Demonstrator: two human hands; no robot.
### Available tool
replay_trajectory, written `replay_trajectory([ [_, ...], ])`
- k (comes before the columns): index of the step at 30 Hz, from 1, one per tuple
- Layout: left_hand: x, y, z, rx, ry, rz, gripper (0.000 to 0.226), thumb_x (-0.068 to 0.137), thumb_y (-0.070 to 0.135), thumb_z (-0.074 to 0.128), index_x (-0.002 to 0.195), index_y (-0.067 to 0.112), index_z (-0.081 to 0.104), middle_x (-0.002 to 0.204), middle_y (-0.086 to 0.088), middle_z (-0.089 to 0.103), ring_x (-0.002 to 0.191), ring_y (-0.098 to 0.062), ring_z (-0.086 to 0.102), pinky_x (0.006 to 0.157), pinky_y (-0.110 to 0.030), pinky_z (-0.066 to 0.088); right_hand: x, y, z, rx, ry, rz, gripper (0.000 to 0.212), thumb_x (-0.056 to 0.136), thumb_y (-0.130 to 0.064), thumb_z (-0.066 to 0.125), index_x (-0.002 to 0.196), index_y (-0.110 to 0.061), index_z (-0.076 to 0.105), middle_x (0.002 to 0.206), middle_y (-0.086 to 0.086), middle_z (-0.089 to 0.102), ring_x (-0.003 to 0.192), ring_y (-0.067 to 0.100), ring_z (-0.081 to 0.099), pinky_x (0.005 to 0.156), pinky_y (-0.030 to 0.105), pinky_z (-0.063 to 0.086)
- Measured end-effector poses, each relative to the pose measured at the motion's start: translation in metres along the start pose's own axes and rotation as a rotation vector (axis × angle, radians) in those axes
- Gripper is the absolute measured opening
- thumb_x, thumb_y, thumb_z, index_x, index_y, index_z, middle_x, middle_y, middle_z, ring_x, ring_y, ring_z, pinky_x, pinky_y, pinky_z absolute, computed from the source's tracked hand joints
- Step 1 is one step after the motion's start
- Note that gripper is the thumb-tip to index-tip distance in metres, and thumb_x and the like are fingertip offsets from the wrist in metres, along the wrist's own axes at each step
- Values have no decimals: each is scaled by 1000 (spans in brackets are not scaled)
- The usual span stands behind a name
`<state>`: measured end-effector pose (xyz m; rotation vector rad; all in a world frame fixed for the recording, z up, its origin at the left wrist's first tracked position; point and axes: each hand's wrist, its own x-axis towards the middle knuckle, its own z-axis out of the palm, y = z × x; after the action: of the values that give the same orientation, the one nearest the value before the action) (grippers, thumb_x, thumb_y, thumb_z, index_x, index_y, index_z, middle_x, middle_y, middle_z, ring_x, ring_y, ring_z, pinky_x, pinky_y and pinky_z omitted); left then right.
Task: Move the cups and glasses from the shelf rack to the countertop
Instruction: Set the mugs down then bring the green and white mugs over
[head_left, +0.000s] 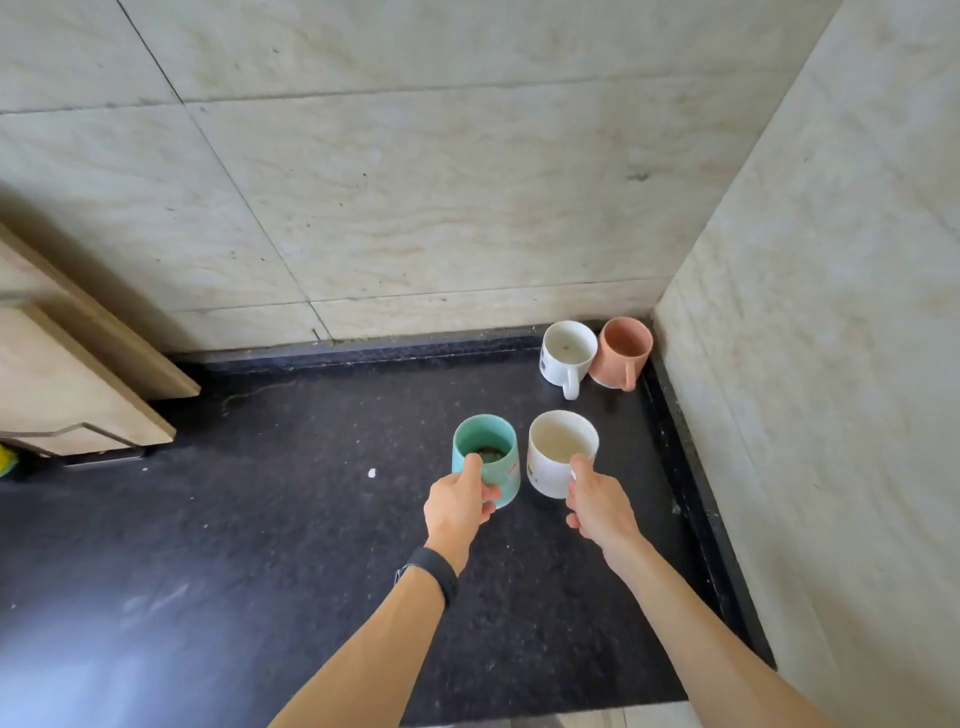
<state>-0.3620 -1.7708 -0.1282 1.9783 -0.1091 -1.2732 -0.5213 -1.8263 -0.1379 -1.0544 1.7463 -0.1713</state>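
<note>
Head view. The left hand (457, 499) grips the green mug (488, 436), thumb hooked over the near rim and fingers curled round the side. The right hand (597, 499) holds the near white mug (558, 452) the same way, thumb on the rim and fingers wrapped at the handle side. Both mugs sit mouth-up, just beside each other but apart, over the dark countertop (260, 519). The hands cover their bases, so it cannot be told whether they touch the surface.

Each mug lies directly ahead of the hand that carries it, with its long axis close to upright and leaning slightly. The release should therefore be a short, straight drop, not a reach.

Two mugs stand on the countertop in the back right corner: the far white mug (566, 351) and, touching or nearly touching it, the pink mug (623, 353). Both have their handles turned toward the person. This pair lies ahead and to the right of the held mugs, well apart from them, and nearer the right hand than the left. Bare counter lies between the two pairs.

The shelf rack is not in view. A dark wristband (431, 571) circles the left wrist.

Judgement: the step in hand is setting down the second pair. Any mugs left on the rack cannot be counted from here.
</note>
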Motion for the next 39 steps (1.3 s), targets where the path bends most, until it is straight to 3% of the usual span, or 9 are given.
replay_trajectory([
  [3,25,9,-3,34,-9,-6,30,95,39,49,83,17,66,82,-5,78,85,-24,74,84,-39,62,20,-14,14,3,-14,33,52,104,-53,29,105,-12,62,86,4,62,67,15,64,66,29,49],
  [8,74,35,-9,114,-61,-8,30,95,39,46,89,16,66,85,-5,77,86,-23,74,83,-38,62,53,-50,38,38,-42,57,50,105,-49,30,87,-13,60,78,5,61,60,16,65,63,28,48],
  [13,118,54,-8,170,-80,8,32,96,39,44,97,16,65,85,-3,77,87,-23,74,83,-37,62,84,-79,55,53,-87,24,54,106,-49,28,85,-14,63,90,3,73,76,25,76,64,30,49],
  [16,142,66,-2,176,-86,34,37,96,41,43,103,14,68,88,-3,78,85,-22,74,84,-38,62,102,-92,59,60,-109,0,52,105,-48,27,90,-14,64,91,0,74,79,26,76,64,30,49],
  [23,167,87,15,184,-81,76,37,95,40,42,78,20,68,85,-2,77,87,-26,71,91,-44,58,132,-105,65,135,-130,-14,51,106,-48,28,114,-11,62,93,-1,74,70,19,73,63,29,48],
  [30,174,85,21,208,-101,118,35,98,38,38,89,21,68,91,3,76,94,-21,70,90,-41,57,145,-106,70,152,-133,-62,51,107,-48,25,118,-14,61,98,-3,72,80,19,73,73,30,51],
  [34,176,81,22,236,-81,155,37,99,40,37,86,23,67,94,1,77,89,-17,70,93,-42,55,147,-104,75,143,-127,-69,56,108,-49,24,119,-12,64,101,-5,70,82,16,72,92,39,54],
  [39,174,75,24,214,-59,171,38,99,42,38,87,23,69,92,5,76,88,-16,69,95,-45,54,147,-106,81,206,-136,-74,53,108,-49,22,121,-15,61,110,-1,69,86,16,71,102,46,51],
])
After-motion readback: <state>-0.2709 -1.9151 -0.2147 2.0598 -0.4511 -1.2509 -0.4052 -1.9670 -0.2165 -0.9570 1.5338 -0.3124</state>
